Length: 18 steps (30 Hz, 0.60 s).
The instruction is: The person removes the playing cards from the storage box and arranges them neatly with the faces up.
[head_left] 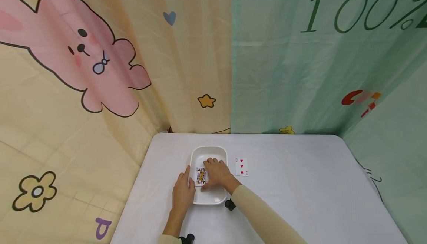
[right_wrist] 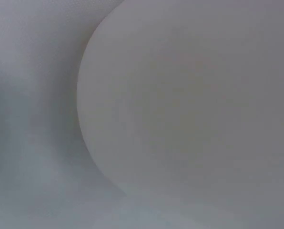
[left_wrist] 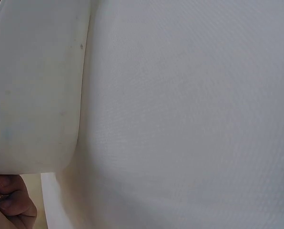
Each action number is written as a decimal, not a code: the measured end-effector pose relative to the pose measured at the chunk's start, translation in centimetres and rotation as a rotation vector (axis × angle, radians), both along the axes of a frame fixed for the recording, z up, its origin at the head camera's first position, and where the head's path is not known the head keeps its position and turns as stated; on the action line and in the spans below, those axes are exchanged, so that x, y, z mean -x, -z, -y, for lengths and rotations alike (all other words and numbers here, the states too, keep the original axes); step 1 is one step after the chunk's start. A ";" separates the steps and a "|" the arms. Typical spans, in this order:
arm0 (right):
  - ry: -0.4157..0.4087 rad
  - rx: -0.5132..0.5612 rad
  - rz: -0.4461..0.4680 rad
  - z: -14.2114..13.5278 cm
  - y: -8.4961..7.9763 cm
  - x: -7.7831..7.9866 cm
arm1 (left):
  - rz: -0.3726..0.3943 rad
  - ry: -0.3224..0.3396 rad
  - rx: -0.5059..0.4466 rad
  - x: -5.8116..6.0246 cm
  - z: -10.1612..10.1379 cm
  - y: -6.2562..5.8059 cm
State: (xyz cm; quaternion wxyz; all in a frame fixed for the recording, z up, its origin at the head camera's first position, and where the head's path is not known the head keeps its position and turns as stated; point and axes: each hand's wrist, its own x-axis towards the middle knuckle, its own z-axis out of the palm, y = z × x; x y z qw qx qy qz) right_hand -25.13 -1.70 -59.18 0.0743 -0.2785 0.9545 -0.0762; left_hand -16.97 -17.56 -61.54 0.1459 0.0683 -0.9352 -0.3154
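Note:
A white tray with rounded corners lies on the table. Inside it is a face-up court card, its right side covered by my right hand. That hand arches over the card, fingertips beyond its far edge and thumb by its near edge, and appears to hold it. My left hand grips the tray's left rim, the thumb at the inner side. In the left wrist view, curled fingers show beside the tray's wall. The right wrist view is blurred and shows only the tray.
A three of hearts lies face up on the table just right of the tray. The white table stretches away to the right. Printed curtains hang behind and beside it. Black wrist devices sit at both wrists.

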 end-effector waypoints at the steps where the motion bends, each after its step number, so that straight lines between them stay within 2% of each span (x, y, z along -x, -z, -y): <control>1: 0.006 -0.006 0.006 0.0 0.1 0.0 | -0.002 0.001 0.001 0.0 0.0 0.0; 6: 0.019 -0.022 0.016 0.1 0.4 0.2 | -0.017 0.010 0.007 0.1 -0.1 0.2; 18: 0.031 -0.015 0.027 0.3 0.3 0.3 | 0.002 0.001 0.023 0.1 0.0 0.3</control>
